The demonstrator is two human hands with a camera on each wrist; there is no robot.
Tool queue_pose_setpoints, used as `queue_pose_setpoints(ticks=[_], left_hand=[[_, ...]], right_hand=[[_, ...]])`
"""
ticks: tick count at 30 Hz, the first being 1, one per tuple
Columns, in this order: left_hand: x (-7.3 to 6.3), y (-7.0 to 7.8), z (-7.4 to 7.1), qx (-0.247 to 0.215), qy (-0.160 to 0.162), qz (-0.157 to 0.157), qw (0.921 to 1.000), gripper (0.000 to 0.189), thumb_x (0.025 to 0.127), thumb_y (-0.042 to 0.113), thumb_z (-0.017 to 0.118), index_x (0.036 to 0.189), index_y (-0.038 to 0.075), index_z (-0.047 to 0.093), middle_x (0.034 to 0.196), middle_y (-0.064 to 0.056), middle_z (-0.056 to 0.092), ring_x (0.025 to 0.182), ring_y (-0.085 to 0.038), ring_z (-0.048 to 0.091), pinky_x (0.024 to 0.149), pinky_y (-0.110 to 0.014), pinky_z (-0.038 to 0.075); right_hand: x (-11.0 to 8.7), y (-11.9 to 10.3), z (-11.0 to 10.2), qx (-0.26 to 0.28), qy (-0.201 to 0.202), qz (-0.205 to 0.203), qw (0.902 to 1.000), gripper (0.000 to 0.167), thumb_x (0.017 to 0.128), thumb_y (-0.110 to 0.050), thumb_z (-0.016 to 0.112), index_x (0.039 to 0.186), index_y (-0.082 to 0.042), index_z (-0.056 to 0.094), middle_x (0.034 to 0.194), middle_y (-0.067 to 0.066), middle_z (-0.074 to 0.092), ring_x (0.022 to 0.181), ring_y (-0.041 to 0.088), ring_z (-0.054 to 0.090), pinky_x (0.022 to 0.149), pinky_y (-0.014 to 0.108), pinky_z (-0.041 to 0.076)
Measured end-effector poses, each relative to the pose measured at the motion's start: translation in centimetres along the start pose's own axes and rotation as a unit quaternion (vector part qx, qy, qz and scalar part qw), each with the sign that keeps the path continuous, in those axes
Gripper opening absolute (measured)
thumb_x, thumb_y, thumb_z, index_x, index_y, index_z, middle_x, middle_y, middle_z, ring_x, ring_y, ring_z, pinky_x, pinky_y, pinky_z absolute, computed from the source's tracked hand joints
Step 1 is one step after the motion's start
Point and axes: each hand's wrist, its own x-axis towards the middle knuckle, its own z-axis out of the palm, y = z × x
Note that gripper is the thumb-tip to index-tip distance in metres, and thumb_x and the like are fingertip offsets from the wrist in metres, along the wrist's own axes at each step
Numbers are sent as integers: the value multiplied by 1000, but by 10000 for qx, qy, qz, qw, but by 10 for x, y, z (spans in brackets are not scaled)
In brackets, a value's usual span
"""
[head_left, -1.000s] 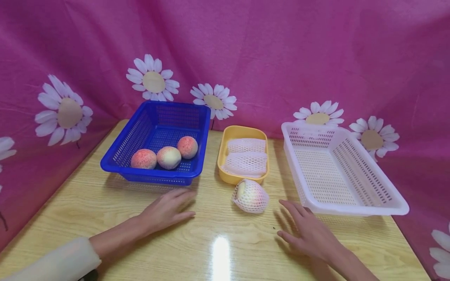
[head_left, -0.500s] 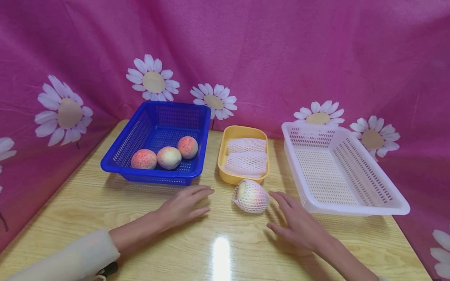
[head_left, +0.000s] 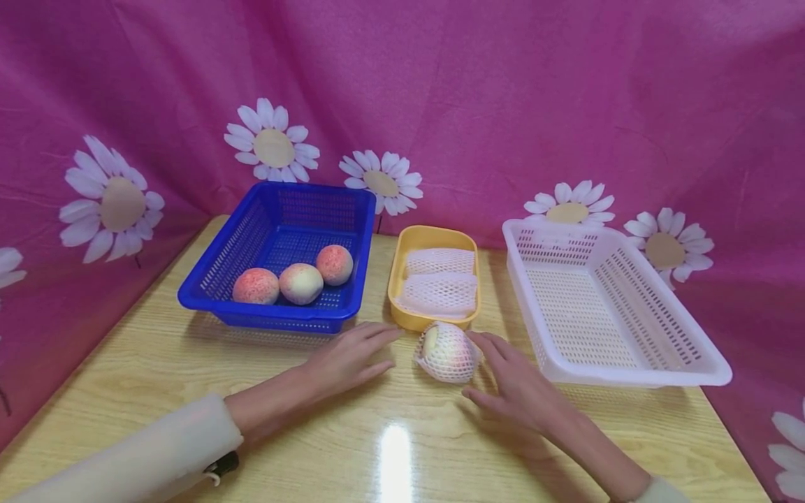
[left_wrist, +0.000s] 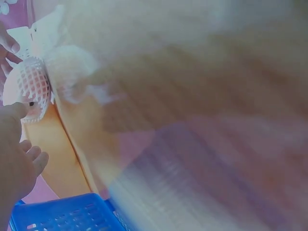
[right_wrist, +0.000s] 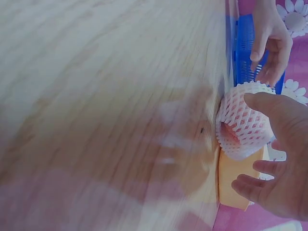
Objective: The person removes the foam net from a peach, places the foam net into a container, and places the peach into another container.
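Note:
A peach in a white foam net [head_left: 448,355] sits on the table in front of the yellow bin [head_left: 402,318]. To its left, my left hand [head_left: 348,360] reaches in with relaxed fingers, a small gap from the net in the head view. At the right side my right hand [head_left: 520,386] has its fingertips right at the net, thumb and fingers spread and loosely bent. In the right wrist view the netted peach [right_wrist: 243,115] lies between both hands. The left wrist view shows the netted peach [left_wrist: 33,89] beyond the left fingers. Neither hand grips anything.
A blue basket [head_left: 277,318] with three bare peaches, one being the red peach [head_left: 256,286], stands at the left. Inside the yellow bin are flat foam nets [head_left: 438,293]. A white basket [head_left: 588,307] stands at the right. Behind hangs a pink flowered cloth [head_left: 465,105].
My left hand has moved right and my right hand has moved left, both closing in on the netted peach. The peach and the containers have stayed in place.

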Motion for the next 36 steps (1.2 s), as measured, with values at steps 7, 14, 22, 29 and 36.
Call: queue_pose_setpoints(ticks=[7, 14, 22, 29, 36], left_hand=[[15, 3, 4, 22, -71, 11, 10000, 45, 92, 19, 73, 133, 4, 61, 130, -13, 62, 119, -28, 59, 101, -40, 48], [24, 6, 8, -33, -43, 193, 9998, 43, 92, 17, 74, 132, 5, 62, 129, -10, 63, 118, -24, 59, 99, -36, 49], [28, 7, 11, -9, 17, 328, 9995, 43, 90, 17, 75, 131, 7, 63, 127, -9, 63, 116, -23, 60, 96, -35, 51], [30, 7, 15, 24, 72, 485, 9988, 42, 91, 17, 75, 130, 7, 64, 127, -10, 64, 116, -23, 61, 97, -32, 50], [34, 10, 9, 33, 94, 422, 9991, 42, 92, 19, 74, 132, 8, 63, 127, -9, 64, 116, -22, 61, 95, -33, 52]], right_hand=[[14, -5, 3, -7, 17, -59, 10000, 88, 80, -31, 85, 150, -5, 38, 138, 15, 52, 121, 35, 54, 100, 52, 46], [20, -8, 4, 1, -155, 167, 9997, 91, 81, -34, 85, 152, -7, 35, 141, 18, 49, 120, 37, 54, 96, 53, 49], [28, -9, 8, 195, -409, 401, 9982, 95, 80, -35, 85, 154, -8, 31, 139, 22, 49, 119, 38, 55, 92, 52, 52], [36, -11, 14, 357, -683, 675, 9947, 93, 79, -29, 84, 154, -11, 31, 132, 22, 54, 112, 34, 58, 86, 47, 54], [40, -14, 17, 438, -403, 718, 9956, 79, 68, -18, 83, 137, -15, 44, 115, 15, 56, 88, 20, 59, 67, 31, 53]])
